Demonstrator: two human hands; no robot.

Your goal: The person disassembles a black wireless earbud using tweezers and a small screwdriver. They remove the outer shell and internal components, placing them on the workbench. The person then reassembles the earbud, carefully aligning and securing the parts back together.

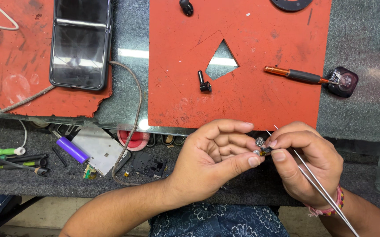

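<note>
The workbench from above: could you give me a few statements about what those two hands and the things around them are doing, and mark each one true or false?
1. Both hands pinch one tiny component between their fingertips. True.
2. The right hand also carries slim metal tweezers. True.
3. The orange-handled screwdriver is held in the left hand. False: it lies untouched on the red mat.
4. The phone lies on the red mat with the triangular hole. False: it lies on the other red mat, at the far left.
5. A purple lighter lies on the lower shelf to the left of the hands. True.
</note>
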